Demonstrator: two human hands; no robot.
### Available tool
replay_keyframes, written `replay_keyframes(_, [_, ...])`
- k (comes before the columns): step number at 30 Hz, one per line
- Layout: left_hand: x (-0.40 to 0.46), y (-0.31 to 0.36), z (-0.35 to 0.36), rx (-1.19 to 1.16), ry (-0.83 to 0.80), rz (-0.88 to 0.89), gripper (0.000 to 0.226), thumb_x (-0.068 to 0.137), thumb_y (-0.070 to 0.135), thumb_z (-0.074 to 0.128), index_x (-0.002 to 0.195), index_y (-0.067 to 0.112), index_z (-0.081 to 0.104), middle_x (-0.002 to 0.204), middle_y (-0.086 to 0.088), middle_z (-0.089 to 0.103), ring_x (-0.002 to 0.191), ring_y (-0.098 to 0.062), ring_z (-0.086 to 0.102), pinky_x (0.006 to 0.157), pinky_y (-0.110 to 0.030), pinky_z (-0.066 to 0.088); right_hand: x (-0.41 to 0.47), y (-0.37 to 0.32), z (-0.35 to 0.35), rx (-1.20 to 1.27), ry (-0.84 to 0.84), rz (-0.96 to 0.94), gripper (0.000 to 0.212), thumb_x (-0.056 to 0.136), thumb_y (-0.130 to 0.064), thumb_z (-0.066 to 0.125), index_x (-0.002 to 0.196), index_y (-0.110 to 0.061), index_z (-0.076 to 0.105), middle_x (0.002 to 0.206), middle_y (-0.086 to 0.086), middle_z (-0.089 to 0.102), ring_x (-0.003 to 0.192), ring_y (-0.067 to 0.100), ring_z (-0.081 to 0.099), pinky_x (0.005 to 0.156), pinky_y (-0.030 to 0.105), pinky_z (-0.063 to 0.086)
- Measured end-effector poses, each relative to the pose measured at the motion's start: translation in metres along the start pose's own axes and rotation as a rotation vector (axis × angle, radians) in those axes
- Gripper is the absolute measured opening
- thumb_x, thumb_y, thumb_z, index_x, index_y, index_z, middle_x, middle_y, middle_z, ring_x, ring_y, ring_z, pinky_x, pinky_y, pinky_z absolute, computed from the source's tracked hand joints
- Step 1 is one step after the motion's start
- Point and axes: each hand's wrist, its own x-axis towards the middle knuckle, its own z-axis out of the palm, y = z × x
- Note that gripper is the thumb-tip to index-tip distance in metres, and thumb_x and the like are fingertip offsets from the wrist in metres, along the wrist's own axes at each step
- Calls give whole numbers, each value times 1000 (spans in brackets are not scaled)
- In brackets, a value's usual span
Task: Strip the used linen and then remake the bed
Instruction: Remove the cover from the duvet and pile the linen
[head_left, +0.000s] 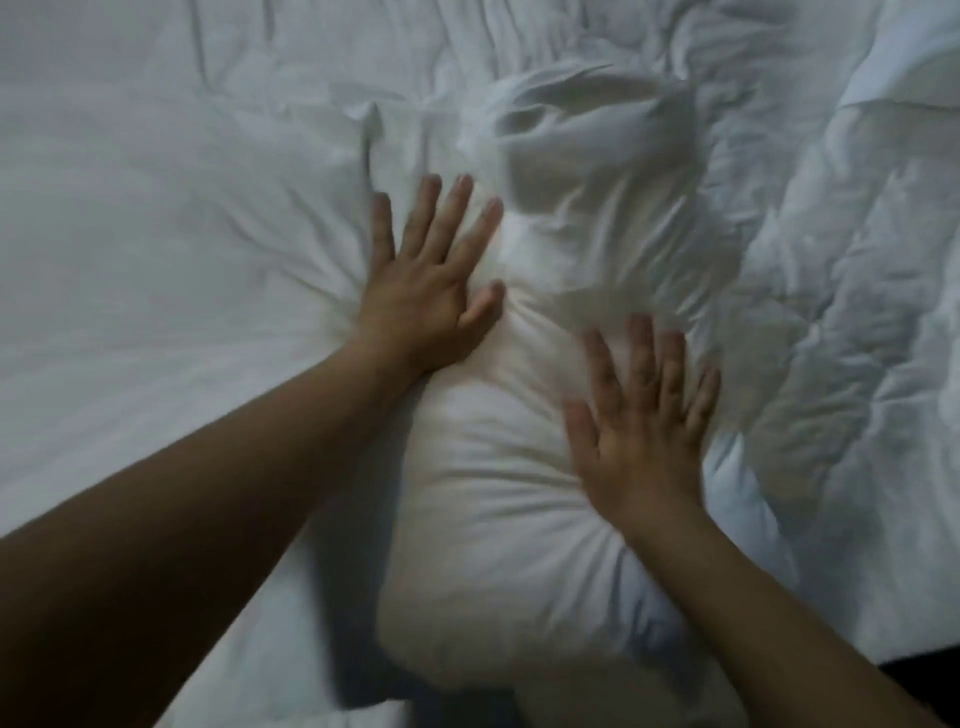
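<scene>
We press both palms flat on the pillow (498, 467), which lies lengthwise before us on the bed (130, 260): the left hand (421, 291) at its left edge, the right hand (639, 431) toward its right side, each grip spread wide and holding nothing. Even, outward strokes would likely plump it best. Rumpled white quilt (831, 312) lies alongside; a dark strip, perhaps the floor (919, 670), shows at the lower right.
</scene>
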Motion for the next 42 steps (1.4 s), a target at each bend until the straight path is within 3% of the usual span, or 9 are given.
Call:
replay_keyframes(4, [-126,16,-36,-74,-123,18,64,96,55,28,153,28,28,162,-2,21,150,-25,16,119,-52,12,6,-3,13,9,8,39,62,97,-51,30,155,-33,15,163,7,6,150,31,2,114,63,6])
replay_keyframes(7, [-198,-37,-50,17,-162,-38,66,95,55,28,155,27,24,162,-3,18,150,-24,12,120,-51,10,6,-12,11,-8,-2,75,63,97,-51,25,155,-33,10,163,7,1,150,31,-2,115,62,-1])
replay_keyframes(10, [-229,-85,-55,66,-171,-114,66,96,56,22,156,26,19,163,-3,12,151,-23,6,121,-50,7,1,-47,1,1,-26,245,63,97,-44,23,155,-27,10,163,9,-1,149,31,-3,116,59,-5])
replay_keyframes(13, [-248,-106,-52,85,-145,-74,65,97,55,21,155,24,21,163,-3,13,151,-24,7,121,-50,7,-18,-110,-16,146,-43,372,64,98,-39,23,154,-11,14,161,16,6,149,33,3,118,57,-3])
replay_keyframes(17, [-290,-149,-56,85,-77,-21,63,99,54,25,154,23,28,162,-4,20,150,-25,12,120,-52,9,-61,-207,-27,138,-45,312,72,100,-48,23,153,-2,10,161,19,7,148,34,6,118,54,3])
replay_keyframes(25, [-417,-314,-71,62,-20,-186,68,96,56,35,154,20,28,162,-6,19,151,-25,10,121,-47,7,-122,-431,-12,123,-46,222,81,97,-54,13,151,6,9,158,27,7,147,40,4,118,57,1])
replay_keyframes(30, [-428,-366,-76,72,-35,-83,66,97,55,29,154,23,27,162,-2,20,151,-23,10,121,-49,6,-144,-512,9,141,-69,224,85,93,-58,6,151,3,1,160,23,-2,148,36,-4,117,56,-6])
replay_keyframes(36, [-369,-438,-63,2,-70,55,71,92,59,28,156,31,15,164,2,10,151,-21,-2,118,-51,-8,-139,-512,30,143,32,220,79,97,-52,23,152,4,10,160,23,6,148,37,1,118,57,-4])
replay_keyframes(42, [-348,-451,-36,-15,63,155,70,91,54,32,155,27,23,163,0,12,151,-23,3,118,-57,1,-133,-522,38,62,65,350,81,96,-55,18,153,2,7,160,21,3,149,33,-1,119,54,-6])
